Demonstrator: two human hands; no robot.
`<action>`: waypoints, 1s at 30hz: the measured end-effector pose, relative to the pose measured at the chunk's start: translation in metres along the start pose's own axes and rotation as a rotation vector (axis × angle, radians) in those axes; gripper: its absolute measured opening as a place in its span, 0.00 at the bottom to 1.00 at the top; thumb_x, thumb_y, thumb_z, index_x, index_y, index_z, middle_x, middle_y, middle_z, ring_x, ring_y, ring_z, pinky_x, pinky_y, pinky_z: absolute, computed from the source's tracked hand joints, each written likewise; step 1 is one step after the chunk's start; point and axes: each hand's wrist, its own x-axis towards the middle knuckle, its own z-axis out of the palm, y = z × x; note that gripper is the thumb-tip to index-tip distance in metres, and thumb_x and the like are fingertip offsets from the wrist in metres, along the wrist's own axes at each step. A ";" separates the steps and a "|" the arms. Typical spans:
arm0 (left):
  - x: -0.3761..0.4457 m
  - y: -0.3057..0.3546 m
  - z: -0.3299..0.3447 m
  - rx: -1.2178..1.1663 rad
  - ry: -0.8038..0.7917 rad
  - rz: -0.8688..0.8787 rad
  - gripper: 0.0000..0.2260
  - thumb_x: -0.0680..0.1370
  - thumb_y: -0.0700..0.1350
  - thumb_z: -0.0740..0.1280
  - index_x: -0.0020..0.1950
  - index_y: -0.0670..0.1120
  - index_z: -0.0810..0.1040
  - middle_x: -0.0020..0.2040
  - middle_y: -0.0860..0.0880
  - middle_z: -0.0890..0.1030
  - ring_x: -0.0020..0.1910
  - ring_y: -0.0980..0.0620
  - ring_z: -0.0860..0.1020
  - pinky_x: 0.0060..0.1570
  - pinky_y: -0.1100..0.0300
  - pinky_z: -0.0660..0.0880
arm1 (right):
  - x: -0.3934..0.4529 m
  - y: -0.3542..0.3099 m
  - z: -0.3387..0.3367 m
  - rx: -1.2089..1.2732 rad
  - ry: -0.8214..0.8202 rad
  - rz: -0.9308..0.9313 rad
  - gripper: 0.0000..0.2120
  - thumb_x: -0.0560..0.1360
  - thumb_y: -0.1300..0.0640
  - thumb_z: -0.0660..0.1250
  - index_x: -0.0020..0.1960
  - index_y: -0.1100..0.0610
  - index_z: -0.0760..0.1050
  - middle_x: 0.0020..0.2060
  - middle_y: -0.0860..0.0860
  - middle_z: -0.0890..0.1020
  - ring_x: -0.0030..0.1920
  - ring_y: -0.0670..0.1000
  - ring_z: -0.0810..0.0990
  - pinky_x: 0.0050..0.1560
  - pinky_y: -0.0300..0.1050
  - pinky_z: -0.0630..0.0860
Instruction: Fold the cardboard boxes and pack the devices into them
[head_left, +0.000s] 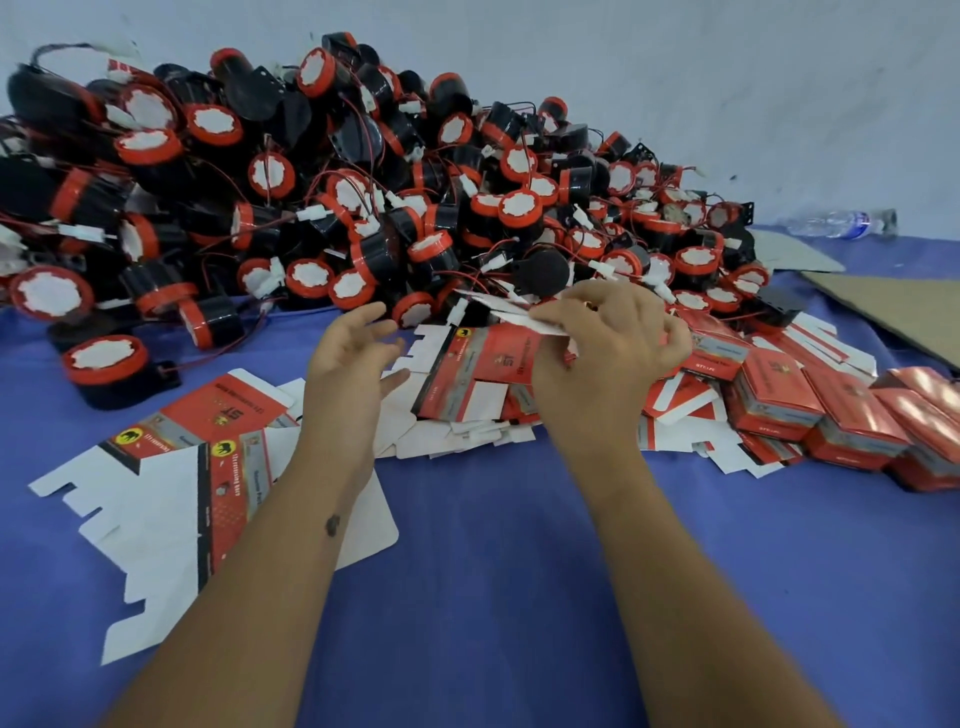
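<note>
The person's right hand (613, 338) pinches one flat carton blank (511, 317) by its white edge and lifts it clear of the loose heap of flat blanks (467, 384), most likely so that a single sheet comes away without dragging its neighbours. The left hand (353, 353) hovers just beside it, fingers spread and relaxed, holding nothing; I judge it is waiting to take the other side and start the fold. Two more blanks (208, 457) lie flat at the left, printed side partly up, within easy reach. The devices, a big pile of black-and-red buzzers (363, 197) with thin wires and white plugs, are banked against the back wall, so the hands need only reach forward for one. Folded red boxes (810, 410) sit in a row at the right, apart from the unfolded stock. All of this rests on a blue cloth (519, 545) over the work surface. Behind is a plain pale wall (675, 78); a plastic water bottle (841, 222) lies at its foot, with a brown cardboard sheet (893, 306) near it.
</note>
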 end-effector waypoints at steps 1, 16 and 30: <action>0.000 0.000 0.000 0.024 -0.001 0.012 0.16 0.79 0.34 0.63 0.61 0.53 0.77 0.60 0.50 0.81 0.60 0.51 0.79 0.52 0.60 0.78 | 0.002 -0.002 -0.001 0.100 0.032 0.065 0.10 0.66 0.67 0.67 0.40 0.54 0.83 0.44 0.49 0.81 0.53 0.52 0.75 0.61 0.58 0.64; -0.015 -0.003 0.012 0.004 -0.182 0.321 0.11 0.83 0.50 0.61 0.64 0.59 0.75 0.52 0.72 0.80 0.54 0.74 0.75 0.45 0.80 0.71 | -0.010 -0.016 0.006 1.091 -0.506 0.611 0.15 0.70 0.49 0.66 0.55 0.52 0.73 0.50 0.49 0.78 0.54 0.48 0.78 0.59 0.48 0.75; -0.001 0.004 -0.003 -0.022 0.053 0.394 0.17 0.74 0.52 0.72 0.61 0.51 0.77 0.61 0.53 0.80 0.61 0.57 0.77 0.60 0.60 0.75 | -0.027 -0.031 0.014 0.780 -0.723 0.392 0.21 0.71 0.48 0.69 0.63 0.39 0.73 0.61 0.34 0.75 0.68 0.46 0.69 0.67 0.50 0.69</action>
